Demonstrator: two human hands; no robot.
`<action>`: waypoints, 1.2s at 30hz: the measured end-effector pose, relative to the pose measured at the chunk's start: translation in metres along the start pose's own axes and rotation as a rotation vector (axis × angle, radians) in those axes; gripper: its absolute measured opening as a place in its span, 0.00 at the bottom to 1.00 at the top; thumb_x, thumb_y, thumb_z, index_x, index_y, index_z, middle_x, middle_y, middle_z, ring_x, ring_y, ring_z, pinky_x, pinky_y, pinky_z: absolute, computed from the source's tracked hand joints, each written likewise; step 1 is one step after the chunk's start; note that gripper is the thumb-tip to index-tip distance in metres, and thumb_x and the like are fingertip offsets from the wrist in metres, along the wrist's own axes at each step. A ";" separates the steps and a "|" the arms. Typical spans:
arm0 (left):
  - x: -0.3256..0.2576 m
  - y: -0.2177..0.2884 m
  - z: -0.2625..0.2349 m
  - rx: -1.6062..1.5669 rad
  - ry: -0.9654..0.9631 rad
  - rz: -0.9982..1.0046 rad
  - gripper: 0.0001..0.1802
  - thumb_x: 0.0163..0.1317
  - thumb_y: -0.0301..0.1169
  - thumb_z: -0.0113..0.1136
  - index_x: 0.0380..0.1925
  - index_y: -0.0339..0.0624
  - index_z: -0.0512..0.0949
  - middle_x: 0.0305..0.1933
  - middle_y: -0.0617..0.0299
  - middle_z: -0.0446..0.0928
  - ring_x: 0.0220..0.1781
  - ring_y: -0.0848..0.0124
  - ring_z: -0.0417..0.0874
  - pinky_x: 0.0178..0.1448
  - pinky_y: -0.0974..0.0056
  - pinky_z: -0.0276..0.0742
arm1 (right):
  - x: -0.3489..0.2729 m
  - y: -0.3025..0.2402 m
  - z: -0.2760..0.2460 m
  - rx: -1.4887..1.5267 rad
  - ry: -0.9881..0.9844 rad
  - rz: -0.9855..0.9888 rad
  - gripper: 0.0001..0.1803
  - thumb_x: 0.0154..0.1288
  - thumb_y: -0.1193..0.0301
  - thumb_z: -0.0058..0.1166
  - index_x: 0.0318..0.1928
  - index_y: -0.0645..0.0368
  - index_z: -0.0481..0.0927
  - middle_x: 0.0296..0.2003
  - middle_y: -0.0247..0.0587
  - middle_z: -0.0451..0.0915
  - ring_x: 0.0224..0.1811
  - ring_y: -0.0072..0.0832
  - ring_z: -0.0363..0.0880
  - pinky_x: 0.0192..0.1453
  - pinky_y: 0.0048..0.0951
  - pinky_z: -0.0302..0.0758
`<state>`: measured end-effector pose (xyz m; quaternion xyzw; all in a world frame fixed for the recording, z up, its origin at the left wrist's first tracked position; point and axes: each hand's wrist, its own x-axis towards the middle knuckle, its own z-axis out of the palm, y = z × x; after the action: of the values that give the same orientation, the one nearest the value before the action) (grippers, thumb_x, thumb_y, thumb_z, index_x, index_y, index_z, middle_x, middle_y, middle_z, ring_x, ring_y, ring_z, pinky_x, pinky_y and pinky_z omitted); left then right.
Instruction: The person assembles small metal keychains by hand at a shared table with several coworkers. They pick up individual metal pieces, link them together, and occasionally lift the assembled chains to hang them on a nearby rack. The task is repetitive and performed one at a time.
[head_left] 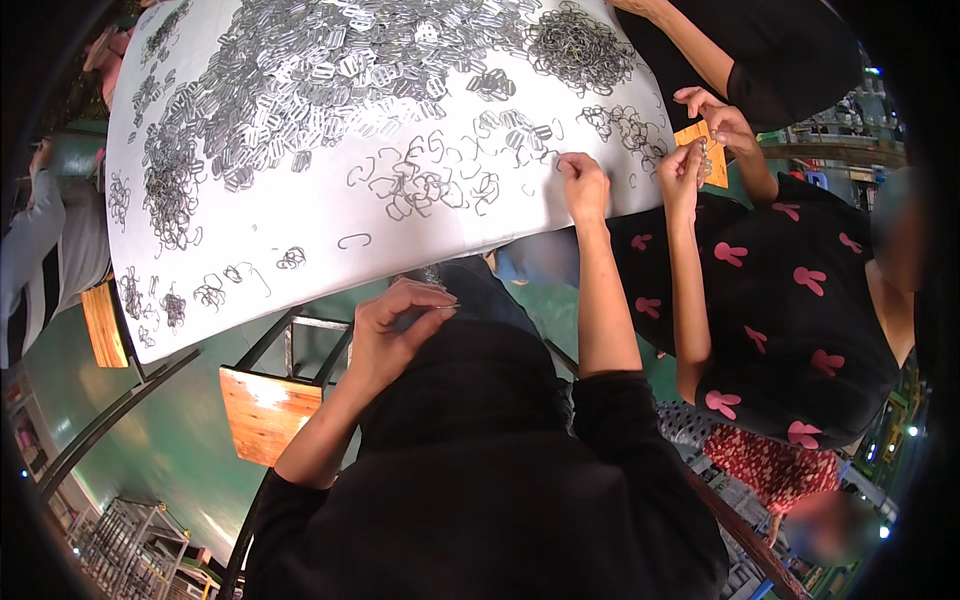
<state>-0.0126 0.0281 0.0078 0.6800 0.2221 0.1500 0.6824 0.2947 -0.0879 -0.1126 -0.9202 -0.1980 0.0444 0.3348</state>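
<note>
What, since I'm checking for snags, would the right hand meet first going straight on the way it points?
Probably the loose metal pieces just ahead of the right hand's fingers on the white tabletop, though its height above them is hard to judge.

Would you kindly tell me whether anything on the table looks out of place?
Nothing looks plainly damaged. One curved wire piece lies alone on the white tabletop, between a small wire clump to its left and a loose spread of wire pieces to its upper right; it looks slightly stray because most others lie grouped.
</note>
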 end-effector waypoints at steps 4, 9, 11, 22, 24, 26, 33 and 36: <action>-0.003 0.002 -0.001 -0.029 -0.021 -0.003 0.07 0.53 0.17 0.64 0.32 0.36 0.82 0.37 0.59 0.82 0.42 0.71 0.82 0.47 0.69 0.78 | 0.009 -0.018 0.019 -0.083 -0.125 -0.007 0.09 0.56 0.62 0.61 0.33 0.51 0.85 0.38 0.42 0.83 0.41 0.41 0.81 0.45 0.39 0.77; -0.007 0.001 -0.003 -0.018 -0.041 0.016 0.07 0.54 0.17 0.63 0.33 0.36 0.82 0.37 0.59 0.82 0.42 0.72 0.81 0.45 0.70 0.77 | 0.016 -0.057 0.038 -0.329 -0.298 0.248 0.13 0.56 0.56 0.61 0.37 0.49 0.86 0.38 0.39 0.84 0.42 0.35 0.82 0.47 0.35 0.77; -0.009 0.000 -0.004 -0.047 -0.061 -0.050 0.07 0.55 0.16 0.62 0.35 0.35 0.81 0.39 0.59 0.82 0.46 0.70 0.81 0.53 0.67 0.75 | 0.017 -0.070 0.044 -0.404 -0.361 0.281 0.16 0.58 0.56 0.60 0.40 0.54 0.85 0.43 0.42 0.83 0.46 0.37 0.82 0.49 0.35 0.77; -0.012 -0.004 -0.010 -0.063 -0.023 -0.030 0.08 0.56 0.17 0.61 0.36 0.35 0.82 0.42 0.58 0.79 0.42 0.73 0.81 0.46 0.70 0.79 | -0.010 -0.055 0.027 0.256 -0.300 0.117 0.08 0.59 0.70 0.55 0.35 0.62 0.79 0.30 0.40 0.81 0.32 0.28 0.77 0.38 0.28 0.73; -0.012 -0.004 -0.012 0.012 -0.021 0.015 0.08 0.56 0.17 0.61 0.36 0.35 0.82 0.42 0.58 0.79 0.43 0.73 0.81 0.47 0.70 0.79 | -0.026 -0.067 0.017 0.583 -0.306 0.175 0.04 0.61 0.74 0.55 0.33 0.62 0.77 0.25 0.34 0.76 0.25 0.18 0.69 0.31 0.21 0.67; -0.014 -0.006 -0.013 0.003 -0.019 0.035 0.08 0.56 0.17 0.61 0.37 0.35 0.81 0.42 0.59 0.79 0.44 0.74 0.81 0.48 0.69 0.80 | -0.053 -0.087 0.005 0.771 -0.350 0.164 0.04 0.61 0.76 0.56 0.35 0.61 0.75 0.27 0.36 0.76 0.26 0.19 0.71 0.32 0.21 0.68; -0.019 -0.019 -0.014 -0.111 0.081 -0.047 0.09 0.60 0.18 0.59 0.41 0.35 0.76 0.43 0.61 0.77 0.47 0.75 0.77 0.54 0.67 0.76 | -0.184 -0.155 -0.054 1.146 -0.343 0.116 0.17 0.58 0.83 0.59 0.42 0.60 0.66 0.35 0.43 0.78 0.33 0.26 0.80 0.35 0.23 0.77; -0.021 -0.021 -0.015 -0.144 0.120 0.014 0.08 0.59 0.19 0.60 0.38 0.35 0.77 0.42 0.61 0.79 0.45 0.75 0.80 0.52 0.66 0.79 | -0.212 -0.167 -0.058 1.119 -0.267 0.091 0.17 0.57 0.85 0.58 0.42 0.60 0.65 0.35 0.43 0.78 0.34 0.26 0.80 0.37 0.23 0.78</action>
<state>-0.0401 0.0300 -0.0107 0.6204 0.2464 0.2110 0.7141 0.0568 -0.0891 0.0274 -0.5969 -0.1448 0.2724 0.7406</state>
